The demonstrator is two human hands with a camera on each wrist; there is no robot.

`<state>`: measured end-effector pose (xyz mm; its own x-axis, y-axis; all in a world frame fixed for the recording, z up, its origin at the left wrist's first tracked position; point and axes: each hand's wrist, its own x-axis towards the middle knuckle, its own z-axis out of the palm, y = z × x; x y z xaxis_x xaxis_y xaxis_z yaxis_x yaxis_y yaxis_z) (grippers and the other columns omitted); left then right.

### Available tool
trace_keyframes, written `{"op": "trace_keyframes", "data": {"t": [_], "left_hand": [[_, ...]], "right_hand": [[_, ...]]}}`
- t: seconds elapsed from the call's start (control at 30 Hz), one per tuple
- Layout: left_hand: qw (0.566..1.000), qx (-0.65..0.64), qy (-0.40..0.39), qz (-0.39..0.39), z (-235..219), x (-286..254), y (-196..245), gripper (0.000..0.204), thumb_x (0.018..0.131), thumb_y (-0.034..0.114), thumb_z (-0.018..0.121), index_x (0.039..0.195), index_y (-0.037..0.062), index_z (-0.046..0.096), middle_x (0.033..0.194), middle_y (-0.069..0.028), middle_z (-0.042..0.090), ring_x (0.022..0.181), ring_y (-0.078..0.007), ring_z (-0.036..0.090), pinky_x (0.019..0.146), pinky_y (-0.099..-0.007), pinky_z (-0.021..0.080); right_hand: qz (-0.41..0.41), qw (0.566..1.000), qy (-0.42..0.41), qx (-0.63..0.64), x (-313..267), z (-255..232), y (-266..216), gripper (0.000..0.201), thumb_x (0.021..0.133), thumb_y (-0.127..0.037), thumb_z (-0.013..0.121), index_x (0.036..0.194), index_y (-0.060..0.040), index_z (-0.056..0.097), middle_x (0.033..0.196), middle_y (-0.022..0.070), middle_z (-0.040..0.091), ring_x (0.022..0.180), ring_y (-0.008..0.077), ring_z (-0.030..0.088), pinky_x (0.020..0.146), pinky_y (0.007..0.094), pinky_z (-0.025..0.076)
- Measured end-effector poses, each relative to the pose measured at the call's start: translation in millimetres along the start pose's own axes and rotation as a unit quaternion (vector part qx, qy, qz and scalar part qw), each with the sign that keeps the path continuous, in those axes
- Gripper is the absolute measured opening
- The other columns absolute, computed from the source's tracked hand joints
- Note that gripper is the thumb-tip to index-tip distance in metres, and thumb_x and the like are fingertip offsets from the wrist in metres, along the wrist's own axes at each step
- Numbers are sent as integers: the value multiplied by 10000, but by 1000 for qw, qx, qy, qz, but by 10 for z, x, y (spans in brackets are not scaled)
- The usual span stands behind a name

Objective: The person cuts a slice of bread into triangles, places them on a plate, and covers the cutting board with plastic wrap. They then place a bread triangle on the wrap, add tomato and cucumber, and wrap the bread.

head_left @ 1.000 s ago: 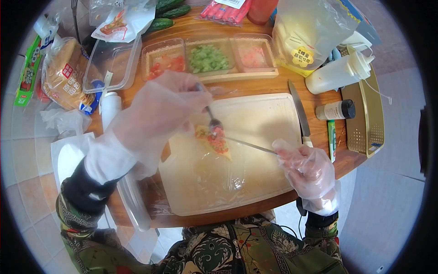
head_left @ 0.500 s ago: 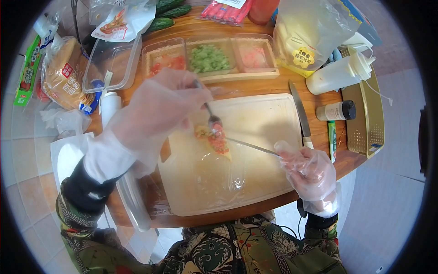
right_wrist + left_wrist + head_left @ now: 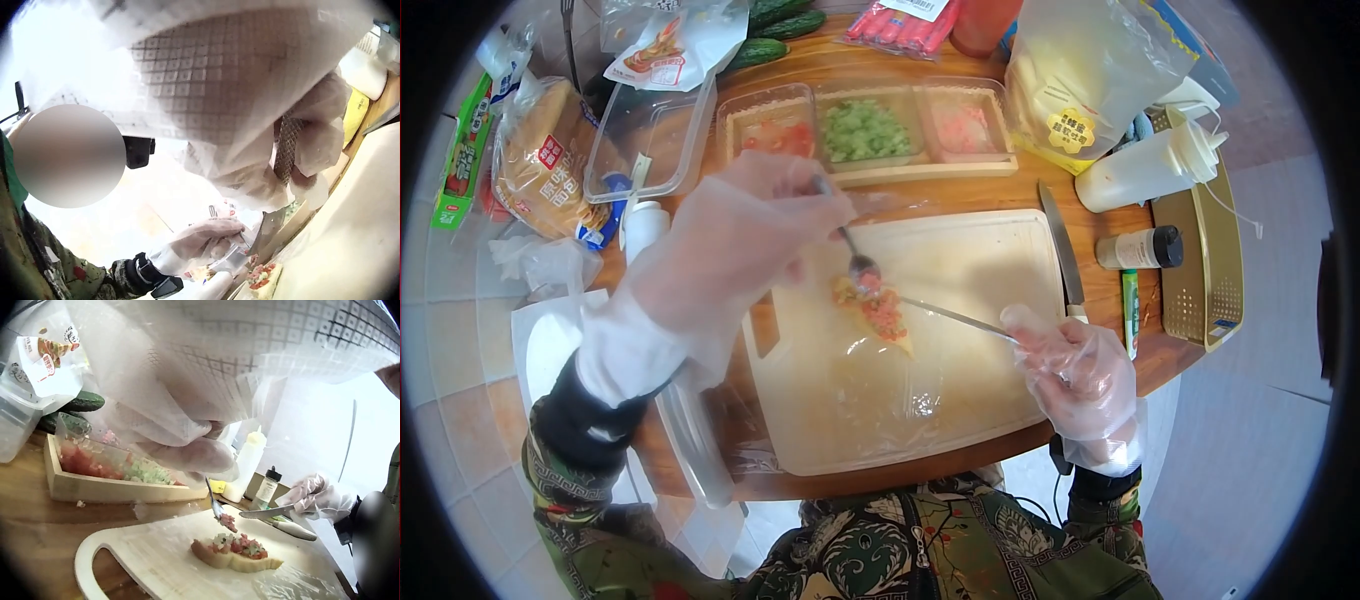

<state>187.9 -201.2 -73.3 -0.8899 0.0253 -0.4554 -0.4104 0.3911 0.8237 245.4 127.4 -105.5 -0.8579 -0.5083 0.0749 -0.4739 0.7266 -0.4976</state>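
Observation:
My gloved left hand [image 3: 725, 240] pinches a spoon [image 3: 862, 264] whose bowl, with pink diced bits in it, is tipped down over a slice of bread [image 3: 236, 560]. Red and pale green diced topping [image 3: 247, 546] covers the slice, which lies on a white cutting board [image 3: 980, 400]. From the right, my gloved right hand [image 3: 1082, 385] grips a table knife [image 3: 265, 513] by its textured handle [image 3: 288, 147]. The knife's blade reaches left, its tip right beside the spoon bowl above the bread. Clear plastic wrap [image 3: 306, 585] shows on the board near the slice.
Behind the board stands a wooden tray [image 3: 930, 172] with diced red, green and pink food. A large knife [image 3: 1060, 240] lies along the board's right edge, near a squeeze bottle [image 3: 1135, 172] and a shaker [image 3: 1138, 247]. Bagged bread [image 3: 550, 160] and a plastic container [image 3: 645, 140] are at left.
The spoon bowl has shifted slightly left with my left hand and appears emptier of motion, still over the topping. My right hand and knife have barely moved.

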Motion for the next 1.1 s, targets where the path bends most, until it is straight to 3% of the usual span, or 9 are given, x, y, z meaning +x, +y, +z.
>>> {"op": "trace_keyframes", "data": {"t": [0.13, 0.27, 0.33, 0.63, 0.83, 1.1], "left_hand": [[999, 33, -11, -19, 0, -1, 38, 222, 961, 229, 696, 999, 16, 745, 849, -11, 692, 598, -66, 571, 553, -237, 491], [1000, 5, -8, -9, 30, -19, 41, 232, 951, 236, 712, 1010, 14, 744, 861, -17, 699, 604, -66, 577, 558, -235, 497], [1000, 13, -10, -12, 40, -3, 31, 243, 942, 243, 727, 1026, 15, 742, 860, -18, 698, 611, -67, 585, 560, -234, 501], [1000, 20, -22, -7, 70, 16, 36, 241, 952, 254, 721, 1021, 25, 743, 854, -22, 721, 584, -62, 570, 544, -231, 491], [999, 28, -29, 5, 57, 45, 4, 211, 963, 238, 704, 1009, 36, 746, 844, -9, 718, 584, -53, 574, 538, -228, 486], [999, 32, -25, 18, 10, 52, -13, 194, 970, 230, 692, 990, 44, 742, 835, 3, 711, 566, -39, 574, 526, -206, 487]], "right_hand": [[38, 998, 2, 45, 1, 49, -9, 357, 712, 132, 676, 979, -104, 653, 1120, 191, 766, 766, 291, 725, 654, 339, 534], [22, 1000, -5, 4, 39, 43, -25, 348, 706, 142, 644, 964, -91, 662, 1125, 202, 762, 881, 311, 763, 708, 337, 555], [48, 997, -20, 57, 54, 39, -20, 339, 704, 140, 644, 949, -91, 678, 1095, 197, 767, 905, 318, 771, 696, 352, 561], [50, 998, -29, -9, 47, 17, -91, 297, 700, 109, 674, 922, -86, 708, 947, 153, 762, 754, 315, 741, 663, 357, 573], [51, 998, -29, -21, 59, -18, -145, 367, 721, 73, 718, 1029, -122, 759, 876, 133, 739, 712, 315, 718, 611, 373, 545], [33, 999, -21, -27, 42, 6, -102, 386, 713, 61, 743, 1041, -142, 759, 858, 115, 737, 703, 317, 709, 609, 386, 546]]}}
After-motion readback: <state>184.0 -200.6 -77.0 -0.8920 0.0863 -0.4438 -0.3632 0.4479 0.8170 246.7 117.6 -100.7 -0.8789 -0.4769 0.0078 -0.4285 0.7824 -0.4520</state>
